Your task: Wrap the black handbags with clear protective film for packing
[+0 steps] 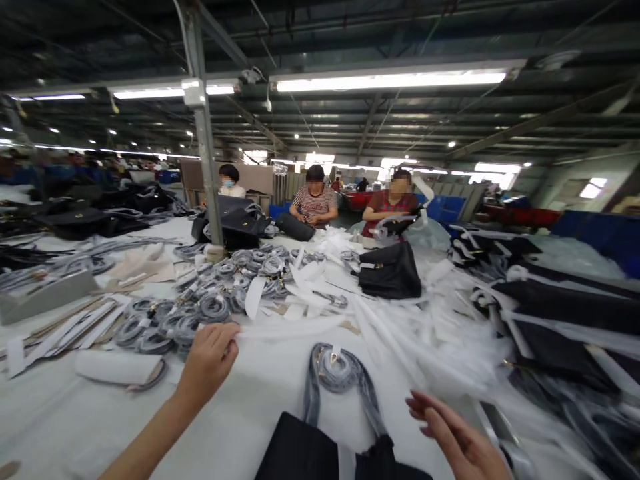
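My left hand [211,357] is closed on one end of a long, thin white strip [293,329], which stretches out to the right above the table and is blurred. Below it lies a black handbag [300,450], cut off by the bottom edge of the view. Its handles are wrapped in clear plastic, and a coiled, wrapped strap [335,371] rests between them. To the right of the bag, my right hand [453,433] is open, its fingers apart and empty. Close by that hand is a metal-and-plastic object [503,433], partly hidden, whose kind I cannot make out.
Several wrapped strap coils [215,308] are heaped at left centre. White wrapping sheets [440,333] spread across the right. Black bags [555,303] pile up at far right, and another black bag [393,270] stands beyond. Three people work across the table near a post [206,147].
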A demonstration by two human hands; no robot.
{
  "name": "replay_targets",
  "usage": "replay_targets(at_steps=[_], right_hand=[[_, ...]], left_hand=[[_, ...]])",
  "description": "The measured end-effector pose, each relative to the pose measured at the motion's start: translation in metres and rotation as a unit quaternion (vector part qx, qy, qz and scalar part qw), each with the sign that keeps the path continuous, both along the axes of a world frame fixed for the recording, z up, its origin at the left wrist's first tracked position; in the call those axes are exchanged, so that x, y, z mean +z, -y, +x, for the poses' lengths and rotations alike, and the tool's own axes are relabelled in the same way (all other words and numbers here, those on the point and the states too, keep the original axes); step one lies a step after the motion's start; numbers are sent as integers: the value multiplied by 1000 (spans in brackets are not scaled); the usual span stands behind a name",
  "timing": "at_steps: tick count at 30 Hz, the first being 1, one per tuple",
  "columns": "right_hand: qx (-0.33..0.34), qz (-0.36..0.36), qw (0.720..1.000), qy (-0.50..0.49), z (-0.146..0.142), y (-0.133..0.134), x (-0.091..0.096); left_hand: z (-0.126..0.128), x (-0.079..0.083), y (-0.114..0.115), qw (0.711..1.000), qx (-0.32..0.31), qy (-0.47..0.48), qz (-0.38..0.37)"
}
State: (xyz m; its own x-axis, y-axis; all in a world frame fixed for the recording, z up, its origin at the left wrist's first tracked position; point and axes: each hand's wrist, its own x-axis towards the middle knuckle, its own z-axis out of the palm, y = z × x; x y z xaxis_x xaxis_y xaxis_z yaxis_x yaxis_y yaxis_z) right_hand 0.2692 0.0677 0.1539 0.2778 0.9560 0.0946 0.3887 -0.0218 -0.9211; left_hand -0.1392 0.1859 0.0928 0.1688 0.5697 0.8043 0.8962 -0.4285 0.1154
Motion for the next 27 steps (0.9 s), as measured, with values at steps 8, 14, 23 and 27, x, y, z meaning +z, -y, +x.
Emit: replay_targets(at_steps=[8,14,23,27], right_hand=[[283,-201,933,-98,-35,108,-1],[240,-269,914,-188,8,189,-39],[-132,-82,974,-166,54,232,-96],[-131,-45,984,-116,37,219,-108]], left_hand=[[81,1,105,935,-320,-142,51],[156,3,120,905,-411,-112,3],[278,-6,125,693,-521,-326,-377],[309,-4,128,668,-477,-426,-381]])
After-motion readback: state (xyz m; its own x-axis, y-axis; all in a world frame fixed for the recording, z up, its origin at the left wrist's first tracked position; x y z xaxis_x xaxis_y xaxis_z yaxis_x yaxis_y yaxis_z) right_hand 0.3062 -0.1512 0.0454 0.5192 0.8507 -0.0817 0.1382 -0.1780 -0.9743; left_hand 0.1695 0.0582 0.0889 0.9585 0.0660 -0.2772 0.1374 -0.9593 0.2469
